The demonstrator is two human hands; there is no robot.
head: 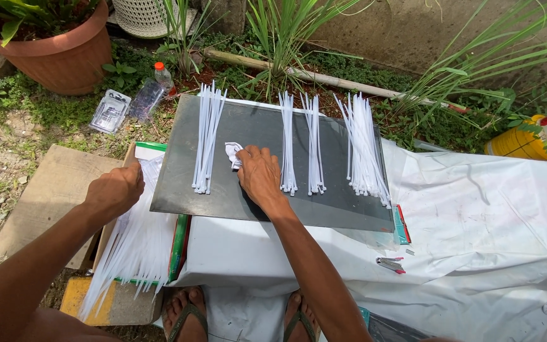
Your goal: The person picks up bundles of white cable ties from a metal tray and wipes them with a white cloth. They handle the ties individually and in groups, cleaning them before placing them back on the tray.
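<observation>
Nearest, left hand (116, 188) curled shut at the near-left edge of a dark grey sheet (254, 130), over loose white cable ties (135, 244) in a box. Further, right hand (259, 174) pressed flat on the sheet, fingertips pinching a small crumpled white cloth (232, 152). Beyond, four bundles of white ties (207, 136) laid lengthwise, glossy. Farthest, terracotta pot (58, 54).

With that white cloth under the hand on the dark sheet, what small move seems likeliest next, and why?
Probably a short wipe along the bare strip of the dark sheet. The right hand presses a crumpled white cloth there, between two bundles of white cable ties, while the left hand rests at the sheet's left edge.
</observation>
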